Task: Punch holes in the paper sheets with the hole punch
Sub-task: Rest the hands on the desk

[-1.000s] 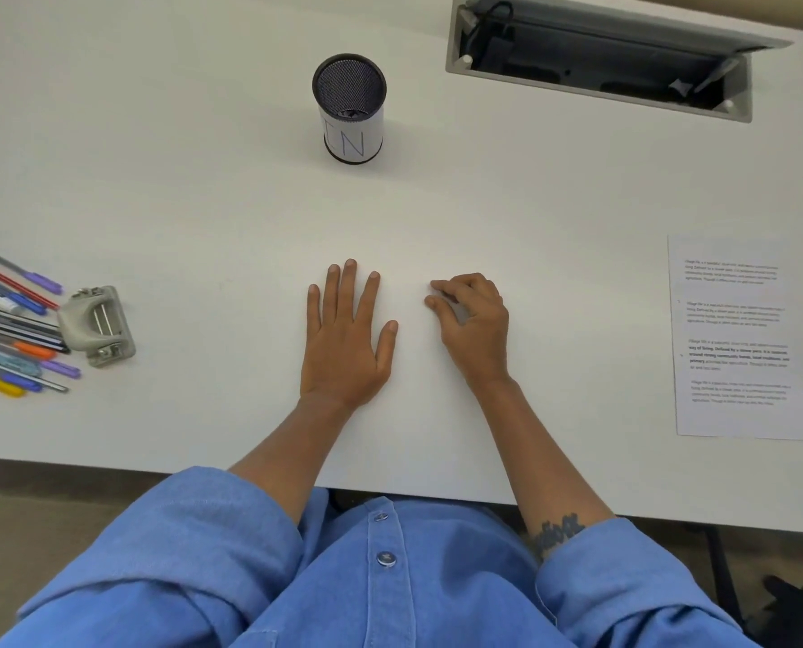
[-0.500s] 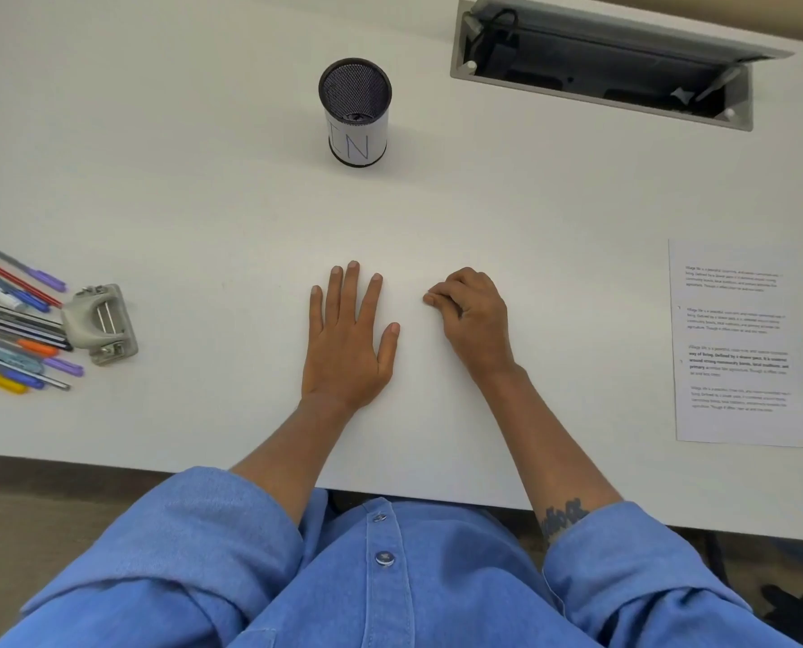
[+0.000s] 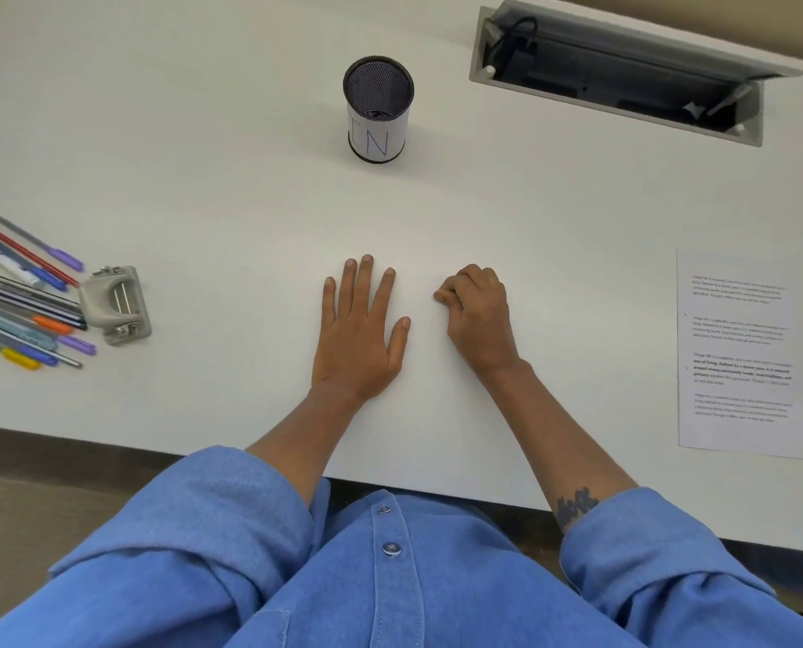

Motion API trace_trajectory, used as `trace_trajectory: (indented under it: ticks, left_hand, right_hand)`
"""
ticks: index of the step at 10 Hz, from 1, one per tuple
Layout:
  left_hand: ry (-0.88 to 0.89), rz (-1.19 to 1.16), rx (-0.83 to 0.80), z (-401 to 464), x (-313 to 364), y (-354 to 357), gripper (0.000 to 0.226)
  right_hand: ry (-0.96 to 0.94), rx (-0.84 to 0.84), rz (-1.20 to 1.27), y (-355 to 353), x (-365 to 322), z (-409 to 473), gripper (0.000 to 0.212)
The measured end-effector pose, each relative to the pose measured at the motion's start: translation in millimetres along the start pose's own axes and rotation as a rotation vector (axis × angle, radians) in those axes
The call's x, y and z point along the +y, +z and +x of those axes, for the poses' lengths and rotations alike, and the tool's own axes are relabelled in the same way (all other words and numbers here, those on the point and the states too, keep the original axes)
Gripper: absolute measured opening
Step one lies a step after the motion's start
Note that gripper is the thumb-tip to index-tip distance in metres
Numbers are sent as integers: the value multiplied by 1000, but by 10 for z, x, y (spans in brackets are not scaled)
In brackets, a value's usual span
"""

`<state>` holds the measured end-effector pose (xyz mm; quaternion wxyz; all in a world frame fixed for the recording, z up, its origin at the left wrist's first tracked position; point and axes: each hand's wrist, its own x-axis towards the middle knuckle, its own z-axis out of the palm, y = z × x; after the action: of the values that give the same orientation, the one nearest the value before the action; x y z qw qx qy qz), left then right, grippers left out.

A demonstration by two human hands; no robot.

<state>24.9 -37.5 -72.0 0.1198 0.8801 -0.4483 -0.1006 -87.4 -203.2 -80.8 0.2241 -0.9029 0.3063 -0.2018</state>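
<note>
A person's left hand point(image 3: 360, 341) lies flat and empty on the white desk point(image 3: 203, 180), the right hand point(image 3: 479, 315) curled loosely, holding nothing. The hole punch point(image 3: 116, 305) sits far left beside pens point(image 3: 21, 297); the printed paper point(image 3: 741, 353) lies far right (both untouched). Best bring both to the centre first.

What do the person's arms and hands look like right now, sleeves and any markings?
Both hands, left hand and right hand, are bare, no gloves. Blue denim sleeves are rolled up past the forearms. A dark tattoo marks the right forearm near the cuff.
</note>
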Motion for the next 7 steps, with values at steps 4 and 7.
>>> trace_trajectory:
  ticks: [4,7]
  left_hand:
    - [4,-10,3,-4,-9,7,71]
    - [6,-7,-4,-8,-5,5,71]
  right_hand:
    - [-6,-53,-62,-2,-37,3,13]
    - [-40,-153,-117,-74,-49,24,16]
